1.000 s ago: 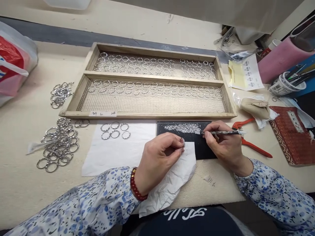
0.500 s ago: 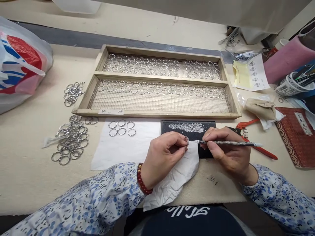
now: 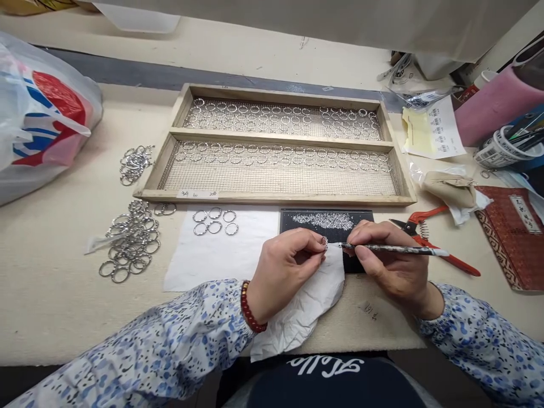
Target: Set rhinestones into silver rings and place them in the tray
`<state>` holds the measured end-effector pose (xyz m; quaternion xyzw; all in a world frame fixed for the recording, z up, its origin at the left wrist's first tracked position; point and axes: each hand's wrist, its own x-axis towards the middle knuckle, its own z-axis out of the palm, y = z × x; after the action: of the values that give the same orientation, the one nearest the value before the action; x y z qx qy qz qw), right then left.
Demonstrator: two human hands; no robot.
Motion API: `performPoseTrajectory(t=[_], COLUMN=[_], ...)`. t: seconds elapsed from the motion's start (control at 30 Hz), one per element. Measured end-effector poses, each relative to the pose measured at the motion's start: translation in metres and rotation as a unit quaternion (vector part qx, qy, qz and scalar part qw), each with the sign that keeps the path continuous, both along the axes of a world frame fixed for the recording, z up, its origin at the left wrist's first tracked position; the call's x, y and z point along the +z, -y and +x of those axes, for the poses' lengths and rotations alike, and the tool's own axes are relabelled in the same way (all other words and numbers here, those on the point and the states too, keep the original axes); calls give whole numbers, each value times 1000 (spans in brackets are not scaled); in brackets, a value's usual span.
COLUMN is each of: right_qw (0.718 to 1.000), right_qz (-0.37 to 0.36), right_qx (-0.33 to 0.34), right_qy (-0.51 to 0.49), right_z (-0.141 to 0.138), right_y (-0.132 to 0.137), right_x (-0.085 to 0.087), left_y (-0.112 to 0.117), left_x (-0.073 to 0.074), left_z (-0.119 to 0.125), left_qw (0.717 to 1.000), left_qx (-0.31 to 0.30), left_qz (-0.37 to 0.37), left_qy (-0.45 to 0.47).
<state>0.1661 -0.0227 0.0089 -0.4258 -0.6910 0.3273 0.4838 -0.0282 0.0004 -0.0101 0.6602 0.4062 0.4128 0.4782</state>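
Note:
Between thumb and forefinger, my left hand (image 3: 285, 271) pinches a small silver ring (image 3: 324, 243) edge-on. My right hand (image 3: 393, 263) grips a thin pen-like stick (image 3: 395, 249) with a mottled dark shaft, its tip pointing left, a little apart from the ring. Below the ring lies a crumpled white tissue (image 3: 301, 320), partly under my left hand. Behind both hands is a black ridged tray (image 3: 327, 209) with many tiny shiny stones (image 3: 325, 220) spread on it. Several rings (image 3: 215, 227) sit in two rows on a flat white sheet (image 3: 191, 260) at the left.
A two-section wooden mesh frame (image 3: 276, 198) holding rows of rings stands behind. Piles of rings (image 3: 131, 238) lie left, near a plastic bag (image 3: 51, 119). Red-handled pliers (image 3: 461, 262), a red patterned pouch (image 3: 512, 238) and a cup of tools (image 3: 505, 146) are at right.
The view has shifted slightly, so things on the left appear a little further right. Both hands keep their holds, with the stick's tip still close to the ring.

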Motion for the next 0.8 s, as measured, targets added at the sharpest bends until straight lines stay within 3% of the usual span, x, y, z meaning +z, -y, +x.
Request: performPoseTrajectory(t=[0.8], right_qw=[1000], right_qz=[0], right_qx=[-4], right_qy=[18], right_z=[-1], right_y=[0], right_x=[0], left_y=[-1], left_x=[2], left_z=[0], left_qw=[999], left_qx=[-3], left_qz=[42], left_qy=[-16])
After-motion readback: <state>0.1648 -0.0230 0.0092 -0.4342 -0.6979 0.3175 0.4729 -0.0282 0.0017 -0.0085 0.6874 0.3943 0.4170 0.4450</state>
